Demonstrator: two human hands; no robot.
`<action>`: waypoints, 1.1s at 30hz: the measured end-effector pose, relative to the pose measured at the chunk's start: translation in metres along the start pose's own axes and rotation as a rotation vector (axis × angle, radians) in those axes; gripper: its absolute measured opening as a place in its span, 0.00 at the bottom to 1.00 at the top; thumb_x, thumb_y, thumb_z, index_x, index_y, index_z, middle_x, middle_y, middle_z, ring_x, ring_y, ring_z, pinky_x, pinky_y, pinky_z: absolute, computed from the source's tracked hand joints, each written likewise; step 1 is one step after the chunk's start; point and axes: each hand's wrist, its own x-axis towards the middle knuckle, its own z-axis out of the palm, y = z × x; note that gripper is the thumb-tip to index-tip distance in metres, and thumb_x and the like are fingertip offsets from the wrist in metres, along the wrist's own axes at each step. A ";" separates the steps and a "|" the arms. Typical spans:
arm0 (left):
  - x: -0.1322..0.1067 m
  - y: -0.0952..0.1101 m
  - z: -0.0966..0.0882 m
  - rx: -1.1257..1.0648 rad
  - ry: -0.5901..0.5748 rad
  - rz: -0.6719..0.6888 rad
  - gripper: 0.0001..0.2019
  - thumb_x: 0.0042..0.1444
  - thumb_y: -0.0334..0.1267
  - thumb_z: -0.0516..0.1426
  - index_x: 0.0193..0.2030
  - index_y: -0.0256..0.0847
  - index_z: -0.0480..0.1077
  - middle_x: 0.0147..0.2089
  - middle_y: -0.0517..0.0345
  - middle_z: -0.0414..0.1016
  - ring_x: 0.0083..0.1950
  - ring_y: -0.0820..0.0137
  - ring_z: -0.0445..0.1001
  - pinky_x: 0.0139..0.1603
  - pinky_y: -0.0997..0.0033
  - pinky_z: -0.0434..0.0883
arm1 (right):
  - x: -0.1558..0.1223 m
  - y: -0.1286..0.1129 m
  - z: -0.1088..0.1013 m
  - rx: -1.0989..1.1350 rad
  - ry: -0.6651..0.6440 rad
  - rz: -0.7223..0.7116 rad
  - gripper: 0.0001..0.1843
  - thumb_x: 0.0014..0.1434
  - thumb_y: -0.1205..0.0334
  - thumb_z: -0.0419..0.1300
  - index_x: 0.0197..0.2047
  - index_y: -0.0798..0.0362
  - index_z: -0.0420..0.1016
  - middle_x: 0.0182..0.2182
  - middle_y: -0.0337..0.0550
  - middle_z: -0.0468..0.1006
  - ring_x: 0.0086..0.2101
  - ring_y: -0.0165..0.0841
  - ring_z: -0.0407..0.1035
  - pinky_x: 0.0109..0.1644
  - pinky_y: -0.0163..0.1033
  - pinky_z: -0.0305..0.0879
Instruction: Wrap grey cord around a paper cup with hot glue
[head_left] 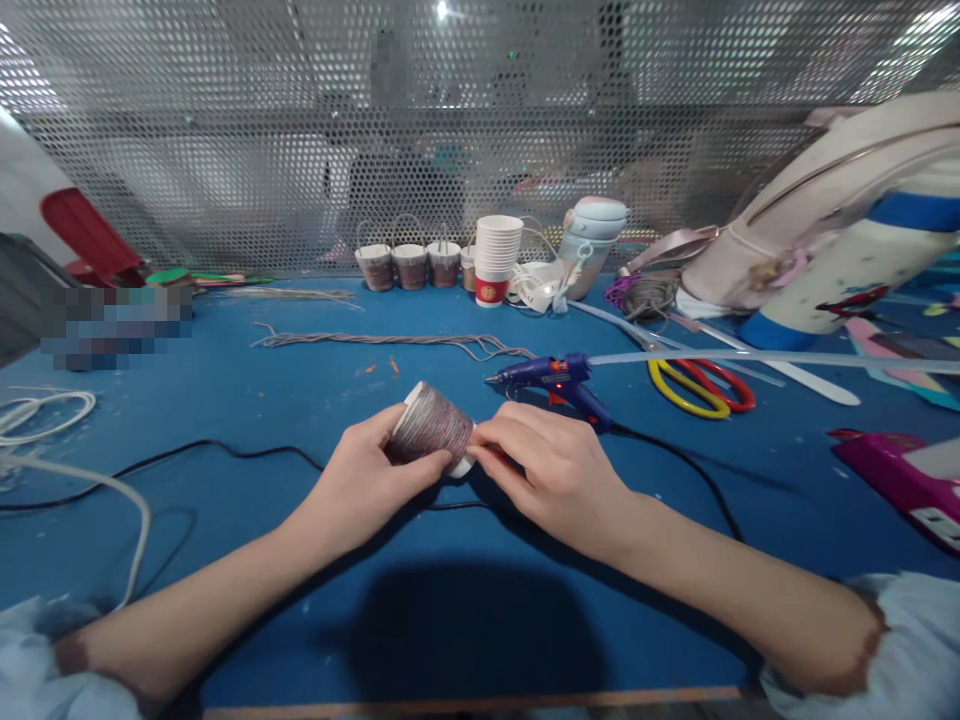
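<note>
Left of the glue gun (544, 375), a cord-wrapped cup (429, 425) tilts, clasped between thumb and fingers of the left hand (367, 462); the right hand (559, 468) pinches its fingertips together at the cup's gun-side end.

The head view looks from close above the near side of the table (225, 390), facing forward and down toward the mesh (285, 140).

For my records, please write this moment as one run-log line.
left hand: holding cord-wrapped cup, tilted | right hand: at cup's white edge | glue gun: lying on blue table
</note>
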 end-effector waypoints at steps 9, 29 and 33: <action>0.000 0.000 0.001 -0.019 0.014 0.001 0.13 0.49 0.40 0.61 0.42 0.38 0.76 0.37 0.57 0.80 0.37 0.66 0.76 0.39 0.68 0.73 | -0.002 0.001 -0.001 0.018 -0.011 0.024 0.11 0.66 0.66 0.52 0.33 0.56 0.73 0.26 0.43 0.74 0.27 0.30 0.66 0.32 0.34 0.61; 0.000 0.000 0.000 0.009 -0.033 0.022 0.14 0.51 0.39 0.60 0.44 0.38 0.76 0.39 0.56 0.80 0.38 0.65 0.76 0.40 0.68 0.73 | -0.003 0.004 -0.002 0.052 -0.009 0.032 0.10 0.65 0.66 0.54 0.35 0.58 0.74 0.27 0.44 0.74 0.29 0.31 0.67 0.33 0.35 0.62; 0.000 -0.002 -0.001 0.015 -0.042 0.016 0.14 0.51 0.39 0.61 0.44 0.38 0.76 0.39 0.56 0.80 0.38 0.65 0.76 0.40 0.67 0.73 | -0.003 0.005 -0.003 0.063 -0.017 0.053 0.10 0.66 0.64 0.53 0.35 0.56 0.74 0.28 0.44 0.74 0.29 0.30 0.67 0.34 0.35 0.63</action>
